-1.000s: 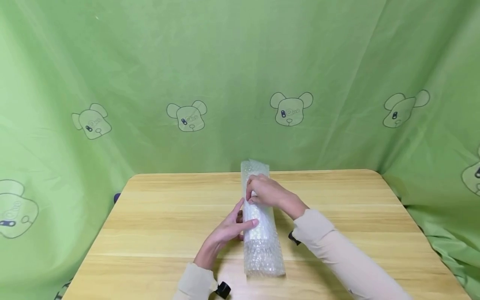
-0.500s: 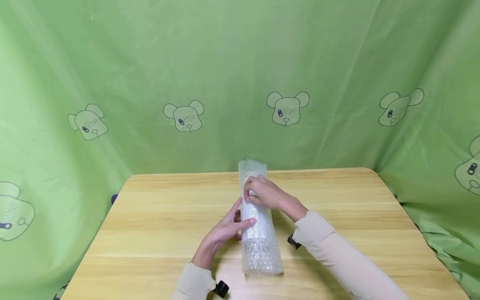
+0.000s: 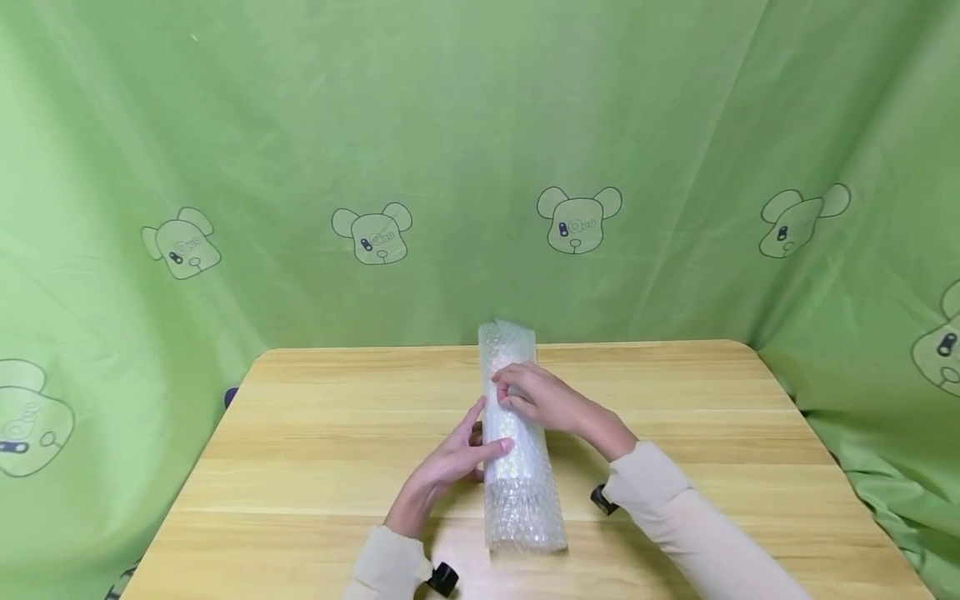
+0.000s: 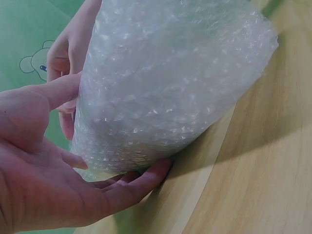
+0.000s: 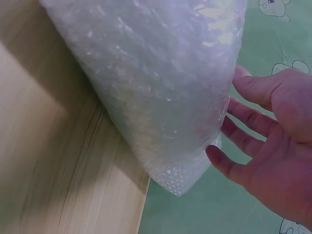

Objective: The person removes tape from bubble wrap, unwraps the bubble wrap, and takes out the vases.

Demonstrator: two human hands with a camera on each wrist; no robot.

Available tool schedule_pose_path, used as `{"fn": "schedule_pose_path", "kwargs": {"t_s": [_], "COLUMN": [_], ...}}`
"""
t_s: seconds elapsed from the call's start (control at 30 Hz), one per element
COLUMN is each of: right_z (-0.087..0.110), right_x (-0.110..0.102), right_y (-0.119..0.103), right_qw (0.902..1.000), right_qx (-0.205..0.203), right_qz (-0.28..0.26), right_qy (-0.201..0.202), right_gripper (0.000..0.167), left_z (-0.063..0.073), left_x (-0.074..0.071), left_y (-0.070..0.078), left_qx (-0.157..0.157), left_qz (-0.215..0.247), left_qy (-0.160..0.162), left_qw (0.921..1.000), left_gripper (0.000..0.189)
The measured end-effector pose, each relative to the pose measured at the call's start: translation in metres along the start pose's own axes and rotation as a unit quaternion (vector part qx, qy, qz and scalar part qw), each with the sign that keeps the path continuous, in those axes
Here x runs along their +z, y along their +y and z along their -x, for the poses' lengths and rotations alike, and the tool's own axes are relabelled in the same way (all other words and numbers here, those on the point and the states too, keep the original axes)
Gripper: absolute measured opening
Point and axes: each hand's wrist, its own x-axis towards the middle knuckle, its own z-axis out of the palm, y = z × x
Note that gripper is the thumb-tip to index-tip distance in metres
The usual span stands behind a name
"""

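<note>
A long bundle rolled in clear bubble wrap (image 3: 525, 512) lies lengthwise on the table, its far end by the back edge. Something white shows dimly through the layers. My left hand (image 3: 453, 457) grips its left side, thumb across the top. In the left wrist view, the fingers (image 4: 151, 180) of that hand curve under the wrap. Farther up the bundle, my right hand (image 3: 553, 402) is over the top with its fingertips at the wrap's surface. The right wrist view shows that hand's fingers (image 5: 224, 163) spread and loosely bent along the wrap's edge, some tips hidden behind it.
The wooden table (image 3: 322, 433) has rounded far corners. A green curtain (image 3: 450, 125) with printed bear heads hangs behind it and at both sides. A small dark blue object (image 3: 230, 397) peeks out at the table's left edge. Black wrist cameras (image 3: 443, 578) sit at both cuffs.
My right hand has drawn slightly back and to the right, and its fingertips have loosened at the wrap. The left hand keeps its grip; the bundle lies as before.
</note>
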Motion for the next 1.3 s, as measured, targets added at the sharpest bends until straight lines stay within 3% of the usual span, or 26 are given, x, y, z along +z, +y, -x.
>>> {"fn": "schedule_pose_path", "kwargs": {"t_s": [0.27,0.47,0.53,1.07,1.27,1.3], "right_z": [0.008,0.013,0.015,0.04,0.056,0.059], "right_x": [-0.003,-0.004,-0.005,-0.017,-0.021,-0.022], "right_y": [-0.002,-0.001,0.0,0.009,0.018,0.02], "right_qw": [0.9997,0.9995,0.9994,0.9979,0.9952,0.9949], "right_qx": [0.005,0.011,0.013,0.038,0.067,0.069], "right_qz": [-0.024,-0.031,-0.032,-0.043,-0.056,-0.057], "right_qy": [0.001,-0.002,-0.003,0.03,0.045,0.047], "right_gripper": [0.004,0.038,0.041,0.038,0.004,0.005], "left_z": [0.0,0.0,0.0,0.001,0.002,0.002], "left_x": [0.0,0.0,0.001,0.0,0.001,0.001], "left_y": [-0.001,0.0,0.0,0.001,0.002,0.002], "left_qx": [-0.001,-0.002,-0.001,-0.009,-0.01,-0.011], "left_qz": [-0.001,-0.007,-0.008,-0.008,-0.002,-0.004], "left_qy": [0.003,0.003,0.004,0.012,0.016,0.018], "left_qw": [1.0,1.0,1.0,0.9999,0.9998,0.9998], "left_gripper": [0.102,0.104,0.104,0.103,0.103,0.103]}}
